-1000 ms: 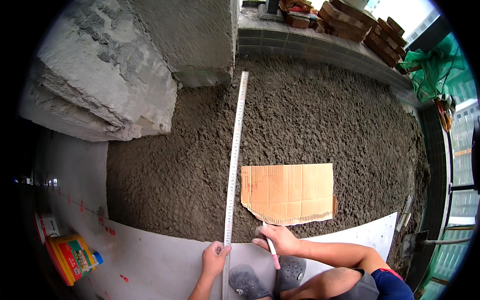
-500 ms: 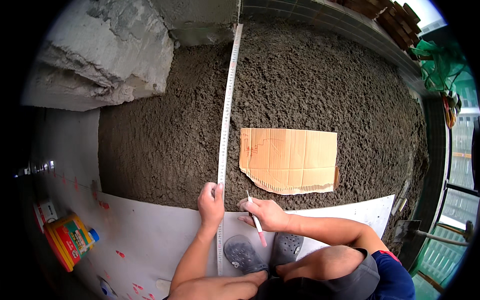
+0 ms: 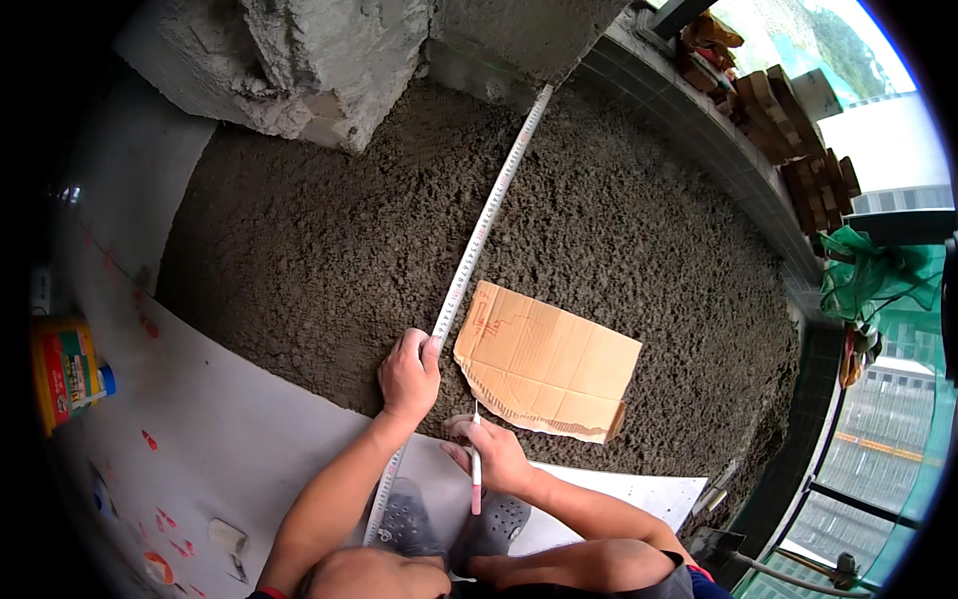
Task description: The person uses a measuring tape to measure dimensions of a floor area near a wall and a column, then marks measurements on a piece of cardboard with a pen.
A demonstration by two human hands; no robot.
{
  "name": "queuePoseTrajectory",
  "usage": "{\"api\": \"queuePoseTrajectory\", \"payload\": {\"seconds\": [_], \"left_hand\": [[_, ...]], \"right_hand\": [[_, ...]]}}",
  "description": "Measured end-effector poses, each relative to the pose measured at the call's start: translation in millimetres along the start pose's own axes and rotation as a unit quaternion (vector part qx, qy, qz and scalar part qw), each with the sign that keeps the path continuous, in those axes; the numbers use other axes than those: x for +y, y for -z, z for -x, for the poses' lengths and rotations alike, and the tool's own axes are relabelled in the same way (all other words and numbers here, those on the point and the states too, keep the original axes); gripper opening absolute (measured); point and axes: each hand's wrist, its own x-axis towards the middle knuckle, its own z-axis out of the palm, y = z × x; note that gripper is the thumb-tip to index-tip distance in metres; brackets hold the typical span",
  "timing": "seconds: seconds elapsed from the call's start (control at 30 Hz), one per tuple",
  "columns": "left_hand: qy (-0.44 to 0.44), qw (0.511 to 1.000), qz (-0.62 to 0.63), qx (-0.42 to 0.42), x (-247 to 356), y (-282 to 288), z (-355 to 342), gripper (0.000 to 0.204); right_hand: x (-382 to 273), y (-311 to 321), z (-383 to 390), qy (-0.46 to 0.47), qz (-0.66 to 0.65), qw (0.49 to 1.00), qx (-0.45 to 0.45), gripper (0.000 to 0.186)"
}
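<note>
A long white tape measure point(image 3: 492, 215) stretches over rough grey mortar point(image 3: 299, 230) from the far wall's foot toward me, and its near part hangs down by my feet. Closed around the tape near the mortar's front edge is my left hand point(image 3: 409, 377), its thumb lying along the tape. To its right, my right hand point(image 3: 502, 459) pinches a slim white marker point(image 3: 476, 454) with a pink end, tip pointing away from me. Just beyond that hand a torn piece of cardboard point(image 3: 559, 354) with a reddish line sketch lies on the mortar.
A pale board or slab point(image 3: 249, 429) borders the mortar on my side. Broken concrete point(image 3: 319, 80) juts in at the far left. A yellow container point(image 3: 68, 374) stands at left, a scraper-like tool point(image 3: 230, 537) nearer. Stacked bricks point(image 3: 783, 115) and green netting point(image 3: 863, 285) are at right.
The whole view has swung, so the tape slants and the cardboard appears tilted. Both hands keep their holds, the left on the tape and the right on the marker.
</note>
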Motion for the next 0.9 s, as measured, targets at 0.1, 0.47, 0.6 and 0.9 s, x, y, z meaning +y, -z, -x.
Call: {"api": "queuePoseTrajectory", "payload": {"seconds": [0.1,0.47,0.6,0.9], "left_hand": [[0.009,1.0,-0.009,0.002,5.7,-5.0,3.7,0.023],[0.018,0.998,-0.056,0.019,23.1,3.1,-2.4,0.021],[-0.02,0.996,-0.074,0.049,27.0,8.8,-4.9,0.02],[0.017,0.991,-0.115,0.072,23.4,-17.6,7.9,0.019]], "right_hand": [[11.2,20.7,-8.9,0.028,0.107,0.992,0.069,0.032],[101.1,153.4,-42.6,0.02,0.295,0.946,0.131,0.035],[90.1,155.3,-34.3,-0.031,0.17,0.97,0.169,0.028],[113.5,205.3,12.1,-0.134,0.114,0.955,0.24,0.029]]}}
